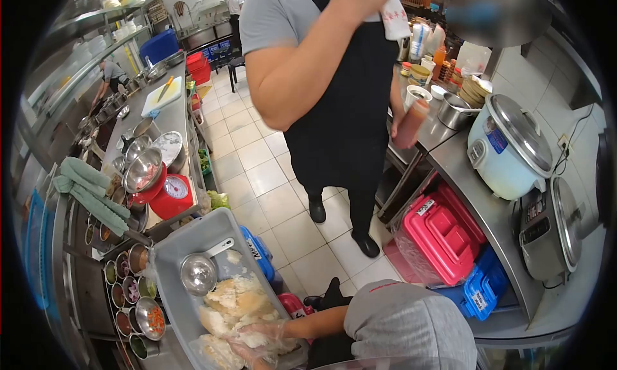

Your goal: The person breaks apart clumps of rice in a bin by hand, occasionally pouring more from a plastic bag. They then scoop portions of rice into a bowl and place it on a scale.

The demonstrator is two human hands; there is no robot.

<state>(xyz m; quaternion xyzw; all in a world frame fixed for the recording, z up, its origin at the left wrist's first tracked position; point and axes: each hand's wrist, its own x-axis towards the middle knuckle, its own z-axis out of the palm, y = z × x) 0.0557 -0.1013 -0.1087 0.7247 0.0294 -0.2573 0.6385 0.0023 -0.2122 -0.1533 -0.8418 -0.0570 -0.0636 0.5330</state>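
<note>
A gloved hand (257, 344) in clear plastic reaches from the grey sleeve (398, 325) at the bottom into the grey tub (193, 241), fingers spread loosely over the pale shredded food (238, 306) heaped in the tub's near half; which of the wearer's hands it is cannot be told, and no second hand shows. A metal ladle (199, 272) lies in the tub's far half, its handle pointing toward the far right corner. Left of the tub, along the counter's edge, round tins (132, 293) hold chopped garnishes. Behind them stand a red kitchen scale (172, 195) with a white dial, numbers too small to read, steel bowls (143, 167) and folded green towels (90, 190). Under the tub a blue box (260, 254) carries white lettering, unreadable. In the aisle stands another person in a black apron (347, 113), holding a red bottle (410, 123). On the right counter sit a white rice cooker (508, 145) with a blue label and a steel cooker (553, 225); below, a pink box (443, 238) bears a white sticker, illegible.
</note>
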